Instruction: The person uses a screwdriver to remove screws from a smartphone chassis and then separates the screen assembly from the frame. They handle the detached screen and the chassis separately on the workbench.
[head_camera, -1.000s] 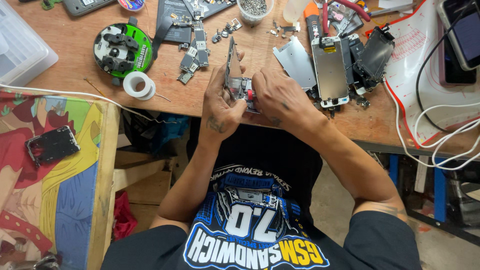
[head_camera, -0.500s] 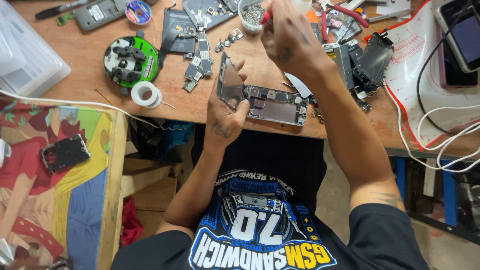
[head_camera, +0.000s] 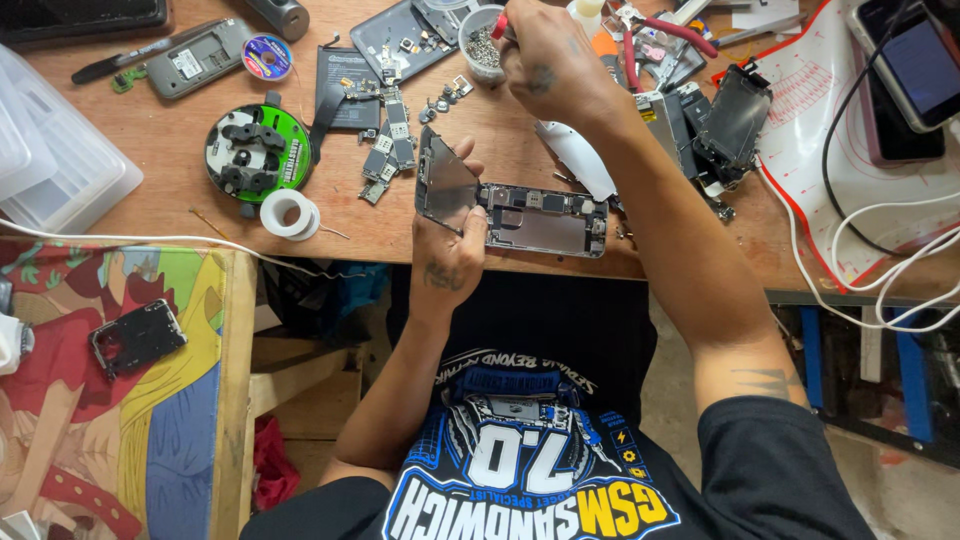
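Note:
An opened phone (head_camera: 545, 218) lies near the wooden bench's front edge, its circuit boards showing. My left hand (head_camera: 452, 250) grips its lifted screen panel (head_camera: 443, 186), tilted up at the phone's left end. My right hand (head_camera: 548, 62) reaches to the back of the bench, fingers closed on a red-handled tool (head_camera: 499, 26) at the rim of a small clear cup (head_camera: 480, 42) filled with tiny screws.
Loose phone parts (head_camera: 390, 140), a green round tool holder (head_camera: 259, 153), a tape roll (head_camera: 289, 212), a clear plastic box (head_camera: 50, 160) and other dismantled phones (head_camera: 720, 125) crowd the bench. White cables (head_camera: 870, 290) trail right. A colourful side table (head_camera: 120, 390) holds a black frame (head_camera: 137, 336).
My right hand left the phone and reached up to the screw cup. The phone has gone from held between both hands to lying flat with its screen lifted by the left hand.

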